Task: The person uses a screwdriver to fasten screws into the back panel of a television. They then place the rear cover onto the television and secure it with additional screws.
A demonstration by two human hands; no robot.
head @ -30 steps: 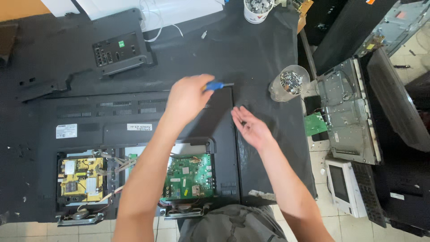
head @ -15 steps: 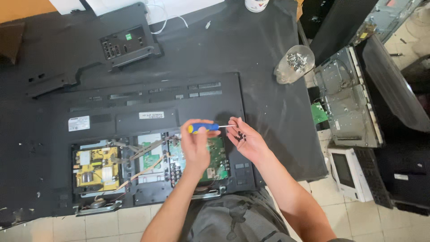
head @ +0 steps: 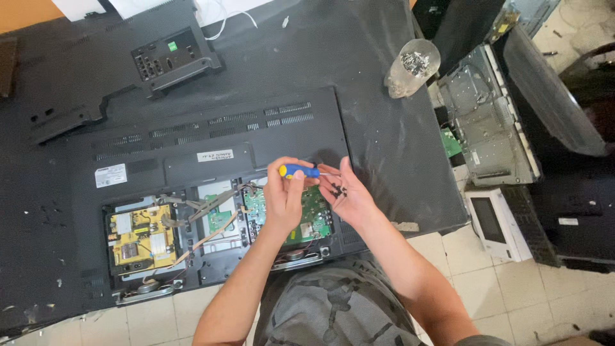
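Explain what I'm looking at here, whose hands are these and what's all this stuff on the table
This is one picture from a camera worn on a person's head, looking down at their own two bare hands. No robot is involved. On the dark table lies a flat television, face down, with part of its back cover off, so a yellow circuit board and a green circuit board show. The left hand holds a screwdriver with a blue and yellow handle. The right hand is cupped, with small dark screws in the palm. A clear cup of screws stands further back, beside a detached black cover piece.
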